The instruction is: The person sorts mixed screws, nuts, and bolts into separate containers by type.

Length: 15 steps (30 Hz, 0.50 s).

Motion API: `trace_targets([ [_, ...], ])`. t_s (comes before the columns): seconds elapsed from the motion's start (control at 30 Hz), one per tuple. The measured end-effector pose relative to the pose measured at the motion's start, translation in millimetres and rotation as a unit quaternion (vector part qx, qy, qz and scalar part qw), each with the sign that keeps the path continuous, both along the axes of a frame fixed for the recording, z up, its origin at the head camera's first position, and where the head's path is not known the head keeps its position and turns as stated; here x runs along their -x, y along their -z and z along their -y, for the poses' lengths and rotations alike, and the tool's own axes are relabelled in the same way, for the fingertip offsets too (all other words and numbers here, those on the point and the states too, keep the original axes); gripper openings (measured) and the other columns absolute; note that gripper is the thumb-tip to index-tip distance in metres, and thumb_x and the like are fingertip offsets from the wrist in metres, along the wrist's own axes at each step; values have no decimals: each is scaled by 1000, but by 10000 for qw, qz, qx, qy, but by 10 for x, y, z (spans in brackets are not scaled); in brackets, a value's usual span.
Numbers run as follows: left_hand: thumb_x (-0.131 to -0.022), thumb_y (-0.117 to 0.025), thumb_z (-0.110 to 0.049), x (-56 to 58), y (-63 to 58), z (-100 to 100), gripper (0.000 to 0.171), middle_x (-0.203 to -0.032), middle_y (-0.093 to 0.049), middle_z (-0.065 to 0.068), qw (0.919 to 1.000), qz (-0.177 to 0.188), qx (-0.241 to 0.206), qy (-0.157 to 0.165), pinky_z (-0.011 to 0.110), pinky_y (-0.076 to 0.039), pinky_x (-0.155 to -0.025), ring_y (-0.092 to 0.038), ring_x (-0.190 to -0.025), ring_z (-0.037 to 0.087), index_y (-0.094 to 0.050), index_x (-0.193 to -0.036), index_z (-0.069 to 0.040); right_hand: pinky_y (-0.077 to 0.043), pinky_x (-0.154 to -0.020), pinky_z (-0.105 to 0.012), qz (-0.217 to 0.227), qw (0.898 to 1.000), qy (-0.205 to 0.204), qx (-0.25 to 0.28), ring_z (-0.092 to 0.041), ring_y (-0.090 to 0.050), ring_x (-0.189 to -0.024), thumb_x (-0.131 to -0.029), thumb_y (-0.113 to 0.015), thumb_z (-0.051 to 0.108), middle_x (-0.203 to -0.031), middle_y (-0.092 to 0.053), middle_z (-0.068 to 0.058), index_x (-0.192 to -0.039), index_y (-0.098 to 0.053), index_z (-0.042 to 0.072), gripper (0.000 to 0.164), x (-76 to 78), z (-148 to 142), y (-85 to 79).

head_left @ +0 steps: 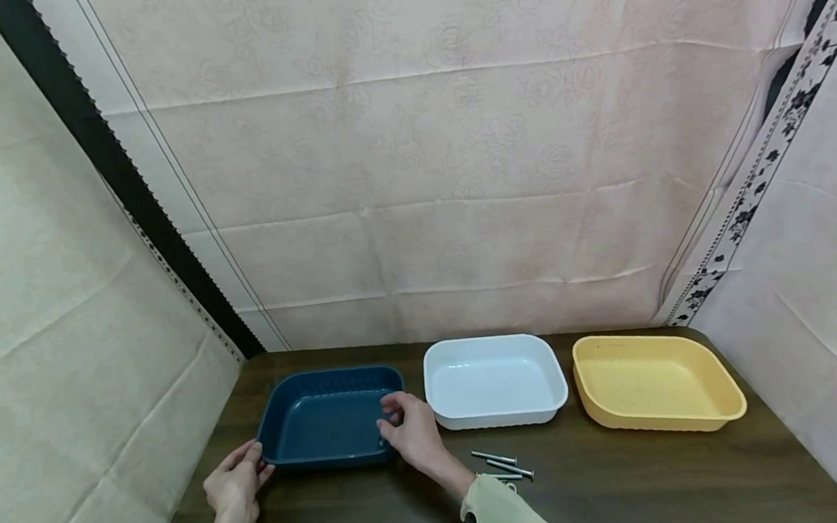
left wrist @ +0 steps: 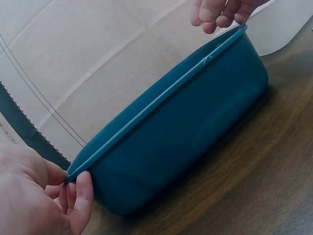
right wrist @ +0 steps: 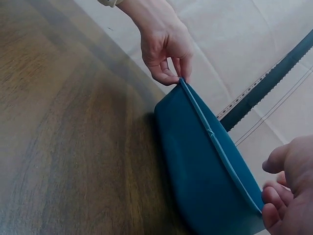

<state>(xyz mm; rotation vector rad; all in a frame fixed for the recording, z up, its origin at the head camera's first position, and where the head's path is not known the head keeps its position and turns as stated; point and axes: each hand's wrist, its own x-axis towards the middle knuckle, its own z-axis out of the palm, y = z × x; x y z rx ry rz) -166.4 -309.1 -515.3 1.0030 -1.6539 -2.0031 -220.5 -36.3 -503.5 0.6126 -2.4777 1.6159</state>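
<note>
A dark blue plastic tray (head_left: 331,417) stands at the left of the table. My left hand (head_left: 235,481) pinches its rim at the near left corner; in the left wrist view the thumb lies over the rim and the fingers under it. My right hand (head_left: 414,433) is over the tray's right side, fingers loosely bent. In the right wrist view its thumb and fingers (right wrist: 274,198) stand apart beside the rim, with nothing seen between them. Several long metal screws (head_left: 509,469) lie on the table close to the right sleeve.
A white tray (head_left: 498,419) stands just right of the blue one, and a yellow tray (head_left: 663,423) is farther right. All are on a dark wooden table (head_left: 609,483). Pale patterned cloth (head_left: 456,170) hangs behind and at both sides.
</note>
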Motion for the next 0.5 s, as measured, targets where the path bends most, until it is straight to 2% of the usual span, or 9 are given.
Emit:
trace_targets([
  [0.17,-96,-65,-4,16,3,5,14,-74,-63,-2,10000,76,20,-1,25,-61,-65,-65,-64,9,-69,-90,-16,-58,-75,-30,-198,9997,160,58,-19,-62,-87,-86,-77,2,-108,-66,-16,-121,-65,1,37,-6,-19,20],
  [0.5,-96,-66,-5,31,15,19,11,-74,-63,-2,9999,160,13,-27,26,-61,-65,-65,-64,9,-71,-94,-14,-58,-74,-33,-386,9988,249,170,-23,-63,-85,-85,-77,0,-103,-67,-16,-114,-67,1,31,-28,-60,34],
])
